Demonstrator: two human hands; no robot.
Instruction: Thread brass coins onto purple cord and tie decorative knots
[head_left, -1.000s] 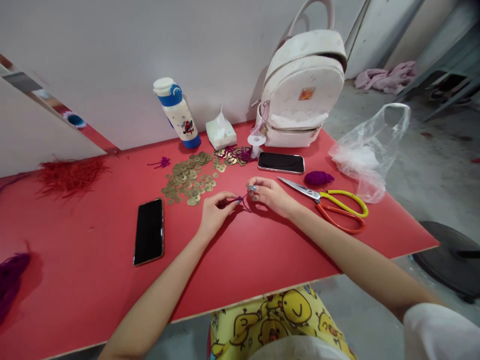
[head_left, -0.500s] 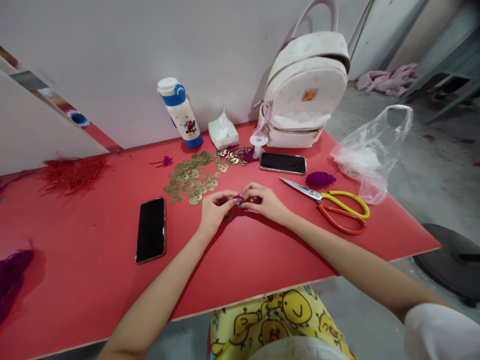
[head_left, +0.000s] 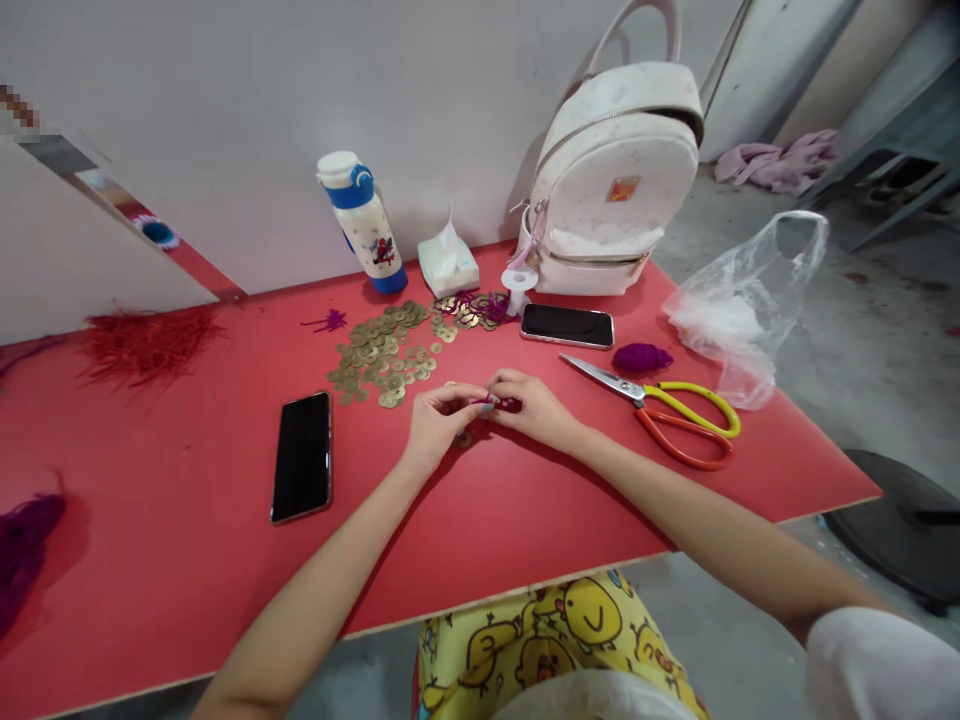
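My left hand (head_left: 441, 424) and my right hand (head_left: 534, 408) meet fingertip to fingertip over the middle of the red table (head_left: 480, 530). Both are closed in a pinch on a short length of purple yarn (head_left: 487, 400), mostly covered by the fingers. A brass coin (head_left: 463, 438) shows just beneath my left fingers. Beyond my left hand spreads a loose pile of brass coins with holes (head_left: 386, 345). More coins with purple yarn tied to them (head_left: 480, 308) lie behind, by the tissue pack.
Right of my hands lie scissors (head_left: 637, 392), a purple yarn ball (head_left: 642, 357) and a phone (head_left: 568, 326). Another phone (head_left: 301, 458) is at left. A bottle (head_left: 367, 225), tissue pack (head_left: 448, 265), white spool (head_left: 519, 285) and backpack (head_left: 611, 190) stand behind. A plastic bag (head_left: 739, 320) hangs over the right edge.
Both hands stay together with slight finger movement. My right fingers have curled in more around the yarn, and my left hand has shifted slightly to the right.
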